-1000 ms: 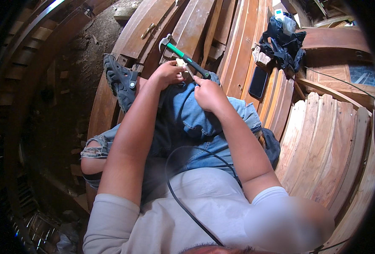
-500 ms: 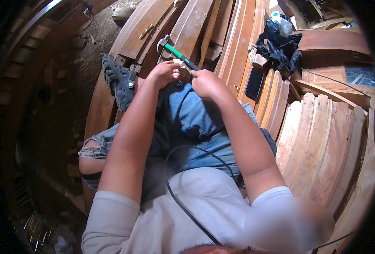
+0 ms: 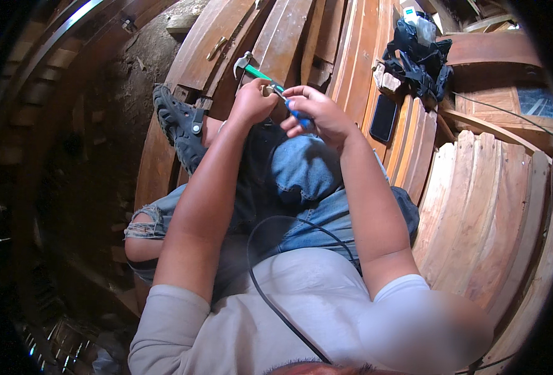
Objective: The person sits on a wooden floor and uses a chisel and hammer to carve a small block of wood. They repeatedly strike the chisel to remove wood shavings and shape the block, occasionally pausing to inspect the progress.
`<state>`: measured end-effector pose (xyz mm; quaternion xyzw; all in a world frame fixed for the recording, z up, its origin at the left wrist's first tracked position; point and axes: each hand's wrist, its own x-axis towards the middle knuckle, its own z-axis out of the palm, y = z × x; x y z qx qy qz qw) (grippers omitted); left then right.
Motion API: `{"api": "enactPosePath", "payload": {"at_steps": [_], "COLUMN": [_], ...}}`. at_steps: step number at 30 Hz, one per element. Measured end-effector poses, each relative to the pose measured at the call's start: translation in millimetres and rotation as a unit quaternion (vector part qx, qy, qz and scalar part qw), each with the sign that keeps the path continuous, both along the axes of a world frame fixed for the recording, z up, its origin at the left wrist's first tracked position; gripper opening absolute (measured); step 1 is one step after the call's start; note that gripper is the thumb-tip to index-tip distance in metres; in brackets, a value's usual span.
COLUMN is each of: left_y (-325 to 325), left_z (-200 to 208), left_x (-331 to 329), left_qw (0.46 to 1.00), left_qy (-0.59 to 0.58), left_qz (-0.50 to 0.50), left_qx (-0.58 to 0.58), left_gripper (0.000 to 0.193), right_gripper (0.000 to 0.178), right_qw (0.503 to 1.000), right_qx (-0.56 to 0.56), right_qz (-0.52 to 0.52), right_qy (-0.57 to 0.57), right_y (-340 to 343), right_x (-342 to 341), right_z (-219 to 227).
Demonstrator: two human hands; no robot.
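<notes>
My left hand (image 3: pixel 253 103) is closed around a small pale piece (image 3: pixel 266 90), mostly covered by the fingers, that looks like wood. In my right hand (image 3: pixel 322 114) is a blue-handled tool (image 3: pixel 300 115) with a thin metal shaft pointing at the left hand's piece. Its exact kind cannot be made out. Several right-hand fingers are partly lifted off the handle. Just beyond both hands lies a claw hammer (image 3: pixel 256 72) with a green and black handle, its head toward the far left.
Long wooden boards (image 3: pixel 283 37) lie beyond me. At the right are a black phone (image 3: pixel 384 119), a black strapped bag (image 3: pixel 417 59) and a row of pale planks (image 3: pixel 470 206). My sandalled foot (image 3: pixel 179 128) rests left of the hands. A black cable (image 3: pixel 254 275) loops over my lap.
My right hand has turned and its fingers have loosened, bringing the blue handle into view. My left hand has shifted slightly right and rolled over the small pale piece.
</notes>
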<state>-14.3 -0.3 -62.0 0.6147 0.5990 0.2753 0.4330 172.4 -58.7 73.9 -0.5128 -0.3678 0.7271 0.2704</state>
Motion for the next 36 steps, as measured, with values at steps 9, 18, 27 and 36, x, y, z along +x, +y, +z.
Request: {"api": "enactPosePath", "payload": {"at_steps": [9,18,27,36], "left_y": [-6.8,-6.2,-10.2,-7.5], "left_z": [37.1,59.3,56.0,41.9], "left_x": [1.5,-4.3,7.1,6.4], "left_qw": [0.984,0.948,0.953,0.957], "left_qy": [0.136,0.279,0.261,0.222], "left_qz": [-0.002,-0.082,-0.062,-0.060], "left_qx": [0.115,0.129,0.139,0.176], "left_gripper": [0.048,0.046,0.035,0.034], "right_gripper": [0.022,0.023,0.029,0.027], "right_qw": [0.936,0.812,0.779,0.769], "right_qx": [0.317,0.528,0.588,0.603], "right_qz": [-0.039,-0.096,-0.100,-0.103], "right_qy": [-0.151,-0.228,-0.194,-0.186], "right_y": [31.3,48.3,60.9,65.6], "right_x": [11.2,22.0,20.7,20.0], "right_z": [-12.1,-31.9,-45.9,-50.5]}}
